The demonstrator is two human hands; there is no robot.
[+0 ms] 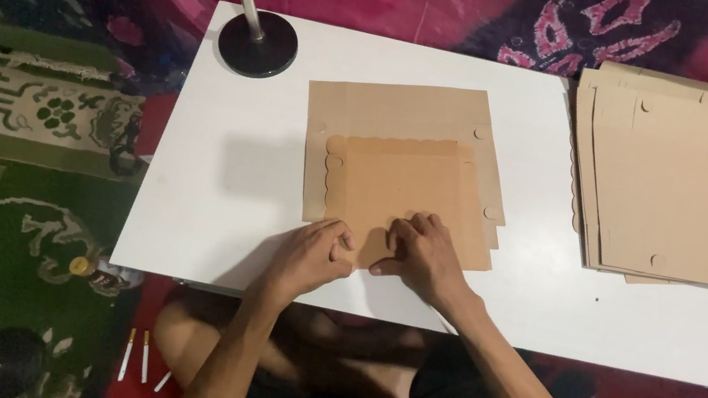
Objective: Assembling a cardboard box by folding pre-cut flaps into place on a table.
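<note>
Hands on cardboard at the bench's near edge
Left hand point(309, 255) and right hand point(421, 254), each grip curled, press the folded cardboard sheet point(400, 187); neither grasps it.

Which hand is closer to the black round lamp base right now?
Left. The left hand rests on the near edge of the folded cardboard sheet, below and slightly right of the lamp base. The right hand presses the sheet farther right.

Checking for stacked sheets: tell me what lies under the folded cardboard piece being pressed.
Under the folded cardboard piece lies a larger flat cardboard sheet on the white table. Anything between them is hidden.
</note>
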